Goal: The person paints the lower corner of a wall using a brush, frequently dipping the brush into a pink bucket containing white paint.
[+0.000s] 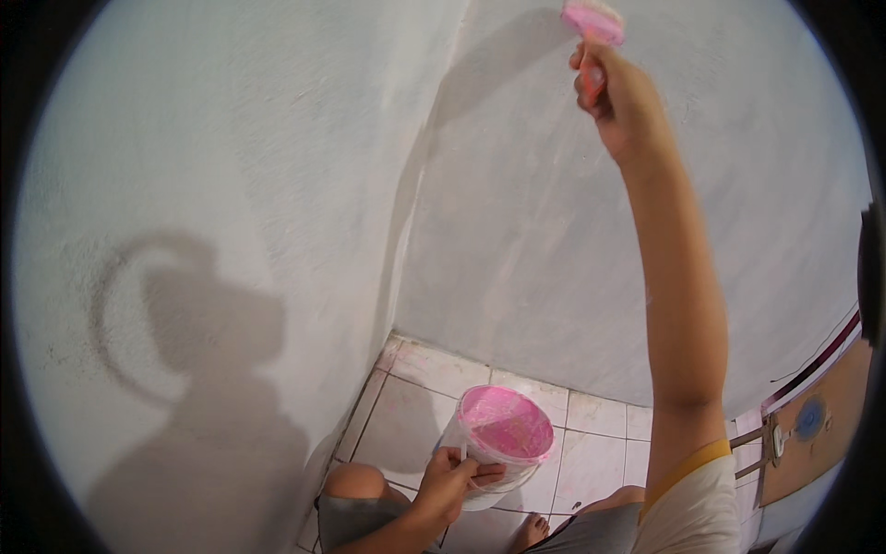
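Note:
My right hand (620, 97) is raised high at the end of an outstretched arm, its fingers wrapped round the handle of a paintbrush (595, 20). Pink paint coats the brush, and its pale bristles point up near the far wall; whether they touch it I cannot tell. Low in the middle, my left hand (452, 485) grips the near left side of a whitish plastic bucket (526, 473). The bucket is tilted a little, and pink paint (508, 425) covers its inside. How deep the paint stands is not plain.
Two pale grey walls (554, 240) meet in a corner ahead and to the left. White floor tiles (591, 471) with dark joints and pinkish smears lie below. My knees flank the bucket. At the lower right stands a brown wooden board (817, 429) with a blue round spot.

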Tool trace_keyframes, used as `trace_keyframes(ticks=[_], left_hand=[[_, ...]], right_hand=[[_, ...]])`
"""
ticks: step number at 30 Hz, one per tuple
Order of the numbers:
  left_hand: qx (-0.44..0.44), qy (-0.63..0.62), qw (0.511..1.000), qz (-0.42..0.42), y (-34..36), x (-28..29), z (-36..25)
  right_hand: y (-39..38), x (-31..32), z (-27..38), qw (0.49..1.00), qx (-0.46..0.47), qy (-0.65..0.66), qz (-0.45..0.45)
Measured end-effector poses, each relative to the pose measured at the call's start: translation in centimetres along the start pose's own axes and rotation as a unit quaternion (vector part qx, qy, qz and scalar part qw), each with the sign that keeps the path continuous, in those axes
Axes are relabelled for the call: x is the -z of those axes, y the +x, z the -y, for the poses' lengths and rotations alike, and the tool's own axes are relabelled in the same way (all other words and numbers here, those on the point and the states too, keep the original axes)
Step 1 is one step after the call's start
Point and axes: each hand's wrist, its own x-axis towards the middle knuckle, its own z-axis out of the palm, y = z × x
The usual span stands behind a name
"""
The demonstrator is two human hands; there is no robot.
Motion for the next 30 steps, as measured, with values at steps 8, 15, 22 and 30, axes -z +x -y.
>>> trace_keyframes(ticks=[8, 15, 22, 30], left_hand=[[-0.049, 0.014, 0.998, -0.021, -1.0, -0.6, -1.2], [-0.105, 0.025, 0.993, -0.054, -0.7, -0.5, -1.1], [-0.098, 0.016, 0.993, -0.059, -0.7, -0.4, -1.6], [-0.084, -0.033, 0.996, -0.016, -0.2, 0.8, -1.5]], right_hand=[[-15.9, 0.9, -17.9, 0.974, -0.223, -0.033, -0.032], [-21.7, 1.9, -21.1, 0.857, -0.503, 0.106, -0.039], [-7.1, 4.4, -9.1, 0.890, -0.398, 0.219, 0.026], [0.0, 1.9, 4.0, 0.998, -0.037, -0.050, 0.015]])
